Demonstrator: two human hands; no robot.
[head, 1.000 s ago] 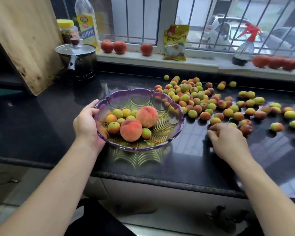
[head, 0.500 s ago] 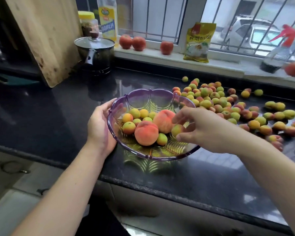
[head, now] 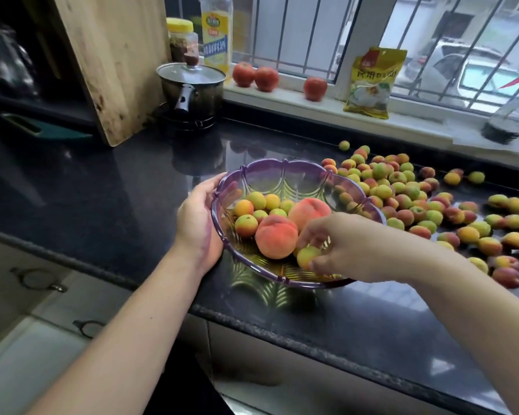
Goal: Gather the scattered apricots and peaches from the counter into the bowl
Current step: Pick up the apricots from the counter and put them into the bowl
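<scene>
black glossy table [head: 102,199] | left hand [head: 197,223] gripping purple bowl [head: 285,172] rim | right hand [head: 339,247] pinching apricot [head: 307,256] over bowl | scattered apricots [head: 417,205] right of right hand | barred window [head: 312,34] beyond

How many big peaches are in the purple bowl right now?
2. One peach sits at the middle of the bowl; the other peach is right behind it, touching. Smaller fruit or the right hand could hide more.
</scene>
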